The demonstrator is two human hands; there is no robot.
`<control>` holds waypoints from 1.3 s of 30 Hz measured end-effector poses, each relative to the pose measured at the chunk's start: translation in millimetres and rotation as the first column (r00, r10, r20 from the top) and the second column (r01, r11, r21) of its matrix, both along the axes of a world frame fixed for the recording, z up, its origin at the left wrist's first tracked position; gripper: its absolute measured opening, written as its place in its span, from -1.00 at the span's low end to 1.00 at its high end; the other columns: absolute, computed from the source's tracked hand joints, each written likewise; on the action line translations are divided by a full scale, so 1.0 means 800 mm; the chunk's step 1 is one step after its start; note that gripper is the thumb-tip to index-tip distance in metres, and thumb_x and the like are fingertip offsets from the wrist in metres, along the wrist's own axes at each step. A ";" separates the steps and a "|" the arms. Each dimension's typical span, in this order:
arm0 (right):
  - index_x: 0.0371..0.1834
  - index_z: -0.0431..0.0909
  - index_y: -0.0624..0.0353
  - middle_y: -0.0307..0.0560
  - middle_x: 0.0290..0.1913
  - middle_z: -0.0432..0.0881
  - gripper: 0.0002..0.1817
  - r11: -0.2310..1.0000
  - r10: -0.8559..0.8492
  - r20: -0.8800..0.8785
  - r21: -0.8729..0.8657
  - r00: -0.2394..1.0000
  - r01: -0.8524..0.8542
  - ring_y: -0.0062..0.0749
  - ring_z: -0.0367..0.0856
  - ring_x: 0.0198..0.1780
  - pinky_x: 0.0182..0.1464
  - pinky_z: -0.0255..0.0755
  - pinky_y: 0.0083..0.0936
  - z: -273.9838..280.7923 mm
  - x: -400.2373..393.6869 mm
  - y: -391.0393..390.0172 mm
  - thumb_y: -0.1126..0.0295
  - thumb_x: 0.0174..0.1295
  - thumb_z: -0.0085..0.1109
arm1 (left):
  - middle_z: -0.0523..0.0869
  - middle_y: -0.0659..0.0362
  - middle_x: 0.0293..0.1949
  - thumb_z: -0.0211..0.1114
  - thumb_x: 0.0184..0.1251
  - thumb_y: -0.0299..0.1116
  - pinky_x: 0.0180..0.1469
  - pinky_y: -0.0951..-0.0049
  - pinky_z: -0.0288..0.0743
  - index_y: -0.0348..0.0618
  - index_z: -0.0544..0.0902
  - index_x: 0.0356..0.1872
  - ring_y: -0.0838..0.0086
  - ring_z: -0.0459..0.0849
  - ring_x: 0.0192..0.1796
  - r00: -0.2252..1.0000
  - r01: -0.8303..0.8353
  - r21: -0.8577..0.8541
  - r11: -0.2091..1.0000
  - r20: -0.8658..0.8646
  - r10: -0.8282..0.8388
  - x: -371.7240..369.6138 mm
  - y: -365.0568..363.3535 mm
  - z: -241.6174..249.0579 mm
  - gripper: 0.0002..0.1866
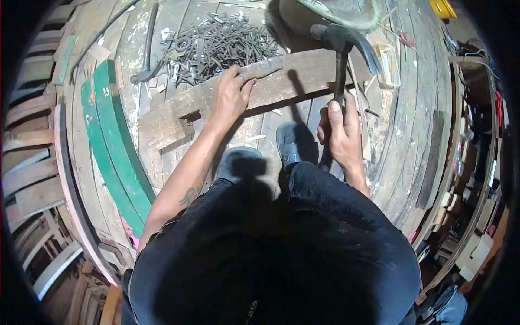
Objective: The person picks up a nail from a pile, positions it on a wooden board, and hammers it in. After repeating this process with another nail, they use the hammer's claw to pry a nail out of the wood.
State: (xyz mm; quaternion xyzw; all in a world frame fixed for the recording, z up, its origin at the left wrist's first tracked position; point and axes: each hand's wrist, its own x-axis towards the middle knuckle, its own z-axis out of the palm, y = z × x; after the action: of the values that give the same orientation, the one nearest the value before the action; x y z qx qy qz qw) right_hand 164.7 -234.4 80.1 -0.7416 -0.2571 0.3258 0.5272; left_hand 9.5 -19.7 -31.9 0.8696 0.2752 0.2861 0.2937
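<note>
In my right hand (345,130) is a claw hammer (340,76), held upright by its dark handle with the thumb along it. Its metal head is up near the green-rimmed tub, the claw curving to the right. My left hand (232,96) grips a rough wooden board (303,69) that lies crosswise in front of my feet, its fingers bent over the far edge. The board has a notch near its left end. Just beyond it is a heap of loose nails (227,46), partly hidden behind the board.
A second hammer (149,51) lies left of the nails, near a curved dark bar (100,35). Green planks (111,130) lie at left. A tub with a pale green rim (346,21) stands at the back. Slatted wood (35,130) and a cluttered shelf (466,146) flank the plank floor.
</note>
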 end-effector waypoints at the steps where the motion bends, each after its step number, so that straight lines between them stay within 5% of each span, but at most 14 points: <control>1: 0.42 0.43 0.21 -0.18 -0.35 0.54 -0.57 0.999 0.033 0.110 -0.021 0.993 -0.031 -0.50 0.47 -0.46 -0.39 0.41 -0.40 -0.011 0.000 0.000 0.17 0.68 -0.03 | 0.72 -0.06 -0.14 0.48 0.33 -0.46 0.01 0.11 0.61 -0.24 0.80 -0.13 -0.03 0.74 -0.07 1.000 0.000 -0.001 1.000 0.007 0.000 -0.001 -0.001 0.000 -0.85; 4: 0.46 0.42 0.22 0.25 -0.07 0.74 -0.54 0.991 0.079 0.221 -0.121 0.972 -0.053 0.04 0.75 0.01 0.14 0.54 -0.10 -0.036 -0.012 0.003 0.18 0.68 -0.08 | 0.71 -0.08 -0.14 0.49 0.33 -0.44 0.03 0.09 0.61 -0.24 0.79 -0.10 -0.06 0.74 -0.05 1.000 0.003 0.047 0.999 -0.025 -0.001 -0.001 0.000 -0.001 -0.82; 8: 0.44 0.45 0.08 0.50 -0.07 0.73 -0.59 0.949 0.231 0.307 -0.279 0.923 -0.145 0.43 0.73 0.11 0.08 0.55 0.05 -0.059 -0.019 0.005 0.17 0.66 -0.05 | 0.71 -0.08 -0.15 0.46 0.34 -0.44 0.09 0.07 0.59 -0.24 0.78 -0.09 -0.08 0.72 -0.03 0.998 0.017 0.018 1.000 -0.063 -0.016 -0.002 0.001 0.001 -0.82; 12: 0.41 0.47 0.17 0.14 -0.39 0.69 -0.56 0.951 0.133 0.251 -0.305 0.959 -0.052 -0.09 0.76 -0.29 -0.22 0.55 -0.11 -0.024 -0.004 0.019 0.13 0.68 -0.06 | 0.72 -0.09 -0.14 0.44 0.34 -0.46 0.09 0.07 0.60 -0.25 0.78 -0.08 -0.07 0.73 -0.03 0.998 0.055 0.022 0.998 -0.005 -0.055 -0.001 0.002 0.002 -0.82; 14: 0.35 0.49 0.25 -0.33 -0.47 0.44 -0.60 0.994 0.067 0.273 -0.106 0.960 -0.039 -0.67 0.37 -0.49 -0.43 0.30 -0.58 -0.004 0.003 0.023 0.19 0.71 -0.06 | 0.73 -0.09 -0.13 0.44 0.35 -0.46 0.10 0.07 0.60 -0.25 0.78 -0.08 -0.07 0.73 -0.02 0.999 0.051 0.036 0.998 -0.010 -0.051 -0.002 0.003 -0.003 -0.82; 16: 0.34 0.47 0.25 -0.39 -0.49 0.40 -0.63 1.000 0.002 0.278 -0.018 0.961 0.003 -0.76 0.28 -0.56 -0.51 0.18 -0.68 0.015 0.004 0.021 0.23 0.73 -0.09 | 0.73 -0.11 -0.13 0.44 0.36 -0.45 0.11 0.07 0.60 -0.24 0.78 -0.07 -0.08 0.73 -0.01 0.998 0.046 0.006 0.999 -0.048 -0.046 -0.002 0.001 0.003 -0.82; 20: 0.25 0.47 0.25 -0.39 -0.43 0.42 -0.71 0.979 -0.035 0.476 0.193 0.879 -0.066 -0.82 0.28 -0.52 -0.51 0.14 -0.75 -0.013 0.003 0.021 0.30 0.72 -0.09 | 0.72 -0.11 -0.13 0.45 0.35 -0.46 0.10 0.07 0.61 -0.24 0.78 -0.08 -0.09 0.72 -0.01 0.997 0.028 0.032 0.999 -0.066 -0.026 -0.001 -0.001 0.009 -0.82; 21: 0.20 0.48 0.26 -0.21 -0.44 0.48 -0.74 0.995 0.005 0.475 0.088 0.880 -0.053 -0.61 0.41 -0.55 -0.50 0.27 -0.57 -0.047 0.005 0.010 0.32 0.68 -0.03 | 0.73 -0.10 -0.13 0.44 0.34 -0.48 0.09 0.08 0.62 -0.24 0.78 -0.08 -0.07 0.73 -0.01 0.998 0.043 0.051 0.998 -0.041 -0.041 -0.001 0.002 -0.002 -0.83; 22: 0.15 0.49 0.26 0.15 -0.45 0.57 -0.72 0.998 0.017 0.672 0.037 0.740 -0.056 -0.03 0.62 -0.50 -0.43 0.42 -0.20 -0.045 -0.003 0.015 0.25 0.66 0.01 | 0.73 -0.10 -0.13 0.44 0.34 -0.48 0.09 0.08 0.62 -0.24 0.78 -0.08 -0.07 0.73 -0.01 0.999 0.041 0.054 0.998 -0.037 -0.039 -0.001 0.002 -0.003 -0.83; 24: 0.10 0.48 0.24 0.46 -0.45 0.63 -0.76 0.864 0.348 0.358 -0.481 0.867 -0.148 0.51 0.67 -0.35 -0.36 0.47 0.14 -0.035 -0.007 0.018 0.27 0.63 0.01 | 0.73 -0.08 -0.14 0.44 0.33 -0.50 0.08 0.09 0.63 -0.24 0.78 -0.08 -0.05 0.74 -0.03 0.998 0.044 0.076 0.996 -0.052 -0.040 0.000 0.002 0.001 -0.82; 25: 0.04 0.44 0.22 0.40 -0.63 0.53 -0.70 0.868 0.360 0.343 -0.463 0.868 -0.177 0.52 0.62 -0.48 -0.44 0.39 0.19 -0.044 -0.005 0.015 0.17 0.67 -0.07 | 0.73 -0.07 -0.16 0.45 0.31 -0.50 0.07 0.08 0.63 -0.24 0.78 -0.10 -0.04 0.74 -0.05 0.997 0.076 0.062 0.995 -0.030 -0.074 0.000 0.001 0.007 -0.83; 32: 0.07 0.53 0.21 0.25 -0.56 0.57 -0.71 0.973 0.158 0.370 -0.215 0.915 -0.081 0.25 0.65 -0.49 -0.41 0.40 -0.03 0.011 -0.004 0.027 0.20 0.67 -0.02 | 0.72 -0.04 -0.11 0.43 0.33 -0.50 0.05 0.08 0.60 -0.22 0.77 -0.07 -0.01 0.72 -0.03 0.997 0.063 0.114 0.991 -0.041 -0.059 -0.002 0.003 -0.007 -0.82; 34: 0.05 0.55 0.23 0.08 -0.53 0.57 -0.70 0.985 0.114 0.374 -0.162 0.920 -0.056 -0.12 0.62 -0.52 -0.41 0.39 -0.18 0.027 -0.003 0.026 0.20 0.69 -0.03 | 0.72 -0.04 -0.12 0.43 0.33 -0.49 0.06 0.09 0.59 -0.21 0.76 -0.05 -0.01 0.70 -0.03 0.997 0.064 0.121 0.991 -0.051 -0.058 -0.003 0.004 -0.008 -0.81; 39: -0.02 0.55 0.26 0.01 -0.47 0.59 -0.70 0.995 0.047 0.332 -0.103 0.942 -0.014 -0.21 0.60 -0.46 -0.35 0.42 -0.26 0.030 0.000 0.018 0.23 0.69 -0.04 | 0.68 -0.04 -0.13 0.43 0.34 -0.51 0.11 0.10 0.56 -0.22 0.74 -0.02 0.01 0.67 -0.01 0.998 0.065 0.084 0.994 -0.022 -0.063 -0.002 0.006 -0.007 -0.78</control>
State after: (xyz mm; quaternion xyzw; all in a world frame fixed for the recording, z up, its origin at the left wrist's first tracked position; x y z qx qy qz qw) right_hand 164.5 -219.9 103.9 -0.8071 -0.3376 0.2160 0.4336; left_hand 8.2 -14.7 -37.1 0.8923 0.2376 0.2798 0.2628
